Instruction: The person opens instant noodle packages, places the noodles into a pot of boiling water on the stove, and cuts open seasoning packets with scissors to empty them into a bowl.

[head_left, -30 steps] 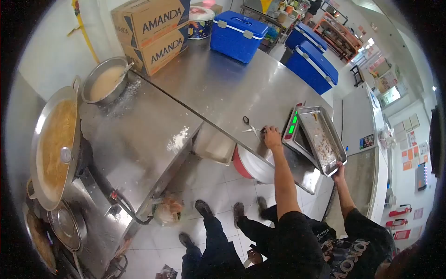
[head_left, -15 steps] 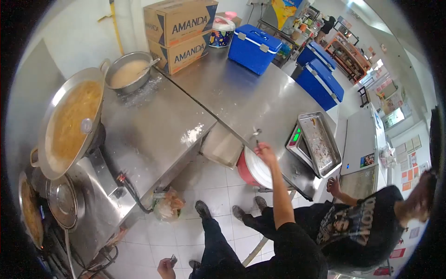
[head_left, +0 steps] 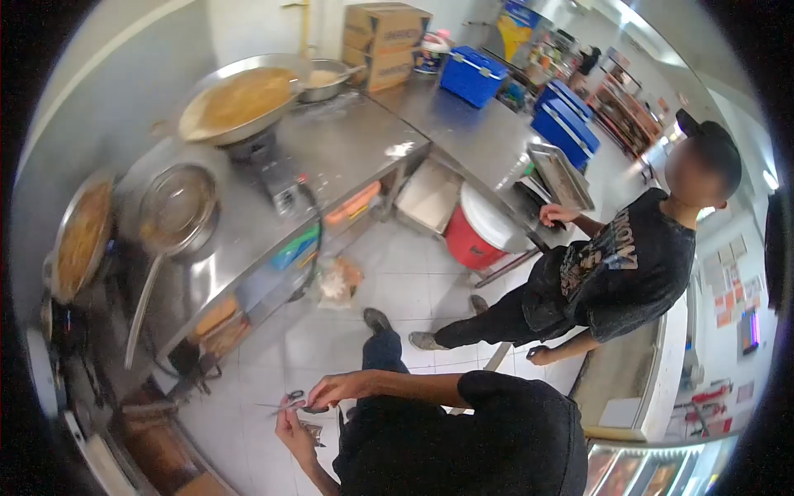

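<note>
Low in the view my right hand (head_left: 333, 390) is closed on a pair of scissors (head_left: 295, 396) with dark handles. The thin blades point left, past the fingertips of my left hand (head_left: 296, 436). My left hand is closed on a small shiny packet (head_left: 313, 432), which sticks out beside the palm. Both hands are close together above the tiled floor, in front of my body. Blur hides whether the blades touch the packet.
A co-worker (head_left: 616, 256) stands at right, one hand by the steel table (head_left: 488, 149). Left are a large wok (head_left: 240, 103) of yellowish liquid, another wok (head_left: 83, 240) and a strainer (head_left: 178, 202). A red bucket (head_left: 471, 240) and a plastic bag (head_left: 337, 283) sit low.
My right hand has come back from the steel table to beside my left hand, now with scissors in it. My view has swung, and the co-worker shows more fully.
</note>
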